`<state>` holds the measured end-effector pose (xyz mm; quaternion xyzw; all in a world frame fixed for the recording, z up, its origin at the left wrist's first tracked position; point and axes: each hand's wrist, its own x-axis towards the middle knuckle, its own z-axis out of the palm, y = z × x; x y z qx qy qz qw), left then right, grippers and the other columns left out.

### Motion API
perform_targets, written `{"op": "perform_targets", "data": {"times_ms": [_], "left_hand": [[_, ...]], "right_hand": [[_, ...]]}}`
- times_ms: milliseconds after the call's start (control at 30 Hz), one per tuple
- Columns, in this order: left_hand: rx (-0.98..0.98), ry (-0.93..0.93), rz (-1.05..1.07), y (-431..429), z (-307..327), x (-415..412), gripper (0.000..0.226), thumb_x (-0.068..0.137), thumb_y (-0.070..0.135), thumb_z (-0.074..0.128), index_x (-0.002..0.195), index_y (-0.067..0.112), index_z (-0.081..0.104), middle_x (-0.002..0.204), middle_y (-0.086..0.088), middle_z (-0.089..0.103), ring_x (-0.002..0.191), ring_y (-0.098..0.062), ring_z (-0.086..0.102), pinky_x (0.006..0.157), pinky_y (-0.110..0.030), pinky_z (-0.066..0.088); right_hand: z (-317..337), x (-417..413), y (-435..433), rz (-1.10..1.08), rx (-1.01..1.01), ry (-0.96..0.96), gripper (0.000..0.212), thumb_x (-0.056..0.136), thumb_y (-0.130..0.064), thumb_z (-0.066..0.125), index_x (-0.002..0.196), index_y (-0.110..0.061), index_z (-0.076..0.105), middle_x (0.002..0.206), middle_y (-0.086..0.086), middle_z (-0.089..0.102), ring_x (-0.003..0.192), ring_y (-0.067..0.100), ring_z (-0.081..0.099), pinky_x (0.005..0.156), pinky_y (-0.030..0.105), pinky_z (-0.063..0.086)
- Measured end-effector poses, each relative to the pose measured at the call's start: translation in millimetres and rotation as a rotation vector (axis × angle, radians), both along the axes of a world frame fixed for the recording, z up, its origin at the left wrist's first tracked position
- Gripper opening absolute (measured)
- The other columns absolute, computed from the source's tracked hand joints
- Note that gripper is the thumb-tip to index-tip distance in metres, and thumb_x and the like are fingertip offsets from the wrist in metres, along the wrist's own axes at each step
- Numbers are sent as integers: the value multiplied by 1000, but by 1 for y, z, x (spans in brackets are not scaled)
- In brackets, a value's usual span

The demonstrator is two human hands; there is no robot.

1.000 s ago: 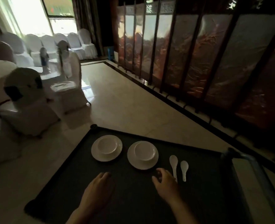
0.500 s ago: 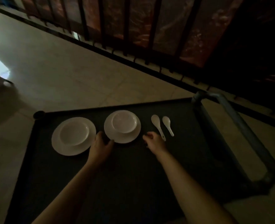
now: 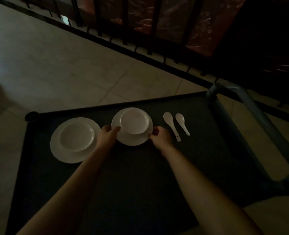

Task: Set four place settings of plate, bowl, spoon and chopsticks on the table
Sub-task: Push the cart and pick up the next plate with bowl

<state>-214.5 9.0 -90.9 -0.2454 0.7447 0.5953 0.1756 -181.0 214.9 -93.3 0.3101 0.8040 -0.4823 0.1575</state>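
Two white plates, each with a white bowl on it, sit on a dark cart top. My left hand grips the left rim of the right plate, thumb over the edge. My right hand grips the same plate's right rim. Its bowl sits shifted toward the far side. The left plate with its bowl lies untouched beside my left hand. Two white spoons lie to the right of my right hand. No chopsticks are visible.
The cart has a grey-blue tubular handle on its right side. Beyond it is pale tiled floor. A dark folding screen runs along the far side. The scene is dim.
The view has tilted down from the room to the cart. Both hands moved forward from the cart's surface and closed on the right plate's rim, and its bowl now sits off-centre.
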Motion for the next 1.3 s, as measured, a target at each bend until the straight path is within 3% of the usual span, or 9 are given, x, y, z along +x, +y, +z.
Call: {"op": "perform_targets", "data": {"times_ms": [167, 367, 567, 667, 767, 933, 1133, 1200, 1300], "left_hand": [[88, -77, 48, 3, -3, 3, 68, 86, 36, 67, 145, 16, 39, 139, -15, 53, 118, -33, 57, 98, -52, 50], [176, -70, 52, 9, 0, 36, 61, 83, 52, 64, 133, 19, 52, 129, -10, 60, 87, -14, 58, 78, -35, 49], [236, -11, 55, 30, 13, 66, 72, 82, 67, 54, 141, 29, 42, 141, -9, 51, 120, -28, 54, 103, -53, 43], [274, -12, 70, 47, 22, 80, 64, 85, 66, 51, 140, 36, 39, 144, -10, 46, 118, -30, 55, 101, -58, 44], [311, 10, 44, 68, 32, 92, 39, 88, 66, 46, 121, 47, 49, 140, -9, 49, 116, -30, 57, 100, -58, 46], [375, -1, 11, 105, 38, 98, 53, 92, 60, 43, 139, 36, 43, 132, -10, 54, 113, -35, 60, 95, -62, 48], [382, 39, -13, 150, 41, 101, 28, 92, 58, 45, 113, 45, 59, 120, -7, 64, 102, -31, 68, 78, -53, 58], [382, 44, -8, 161, 42, 100, 23, 89, 60, 49, 104, 50, 62, 119, -6, 65, 101, -31, 69, 74, -51, 59], [390, 48, -15, 172, 43, 97, 29, 76, 67, 56, 101, 54, 62, 118, -5, 64, 101, -33, 68, 72, -51, 59]], "right_hand": [[-1, 9, 7, -31, -28, 45, 39, 89, -18, 66, 125, -28, 56, 121, -4, 61, 85, 2, 54, 62, 20, 42], [17, 43, 27, 0, -101, 97, 34, 89, -22, 67, 118, -36, 57, 96, -19, 55, 84, -3, 55, 63, 17, 43], [30, 84, 46, 23, -177, 122, 31, 89, -23, 67, 102, -47, 52, 101, -18, 59, 92, -2, 59, 69, 18, 47], [35, 101, 58, 28, -183, 143, 32, 89, -25, 67, 98, -50, 50, 101, -18, 60, 91, -2, 61, 67, 17, 47], [41, 114, 75, 15, -175, 175, 34, 88, -27, 68, 97, -54, 50, 101, -20, 61, 89, -4, 61, 65, 15, 47], [54, 133, 108, -13, -151, 234, 31, 87, -30, 69, 95, -55, 51, 100, -21, 63, 88, -6, 63, 65, 15, 49], [61, 153, 159, -35, -185, 294, 16, 84, -51, 64, 98, -55, 57, 98, -29, 66, 90, -16, 62, 69, 13, 47], [56, 154, 183, -57, -140, 296, 11, 88, -55, 58, 99, -53, 58, 98, -25, 66, 91, -10, 64, 69, 13, 45], [35, 150, 227, -114, 208, 269, 15, 94, -41, 57, 109, -37, 60, 106, -13, 63, 94, 4, 63, 72, 17, 47]]}}
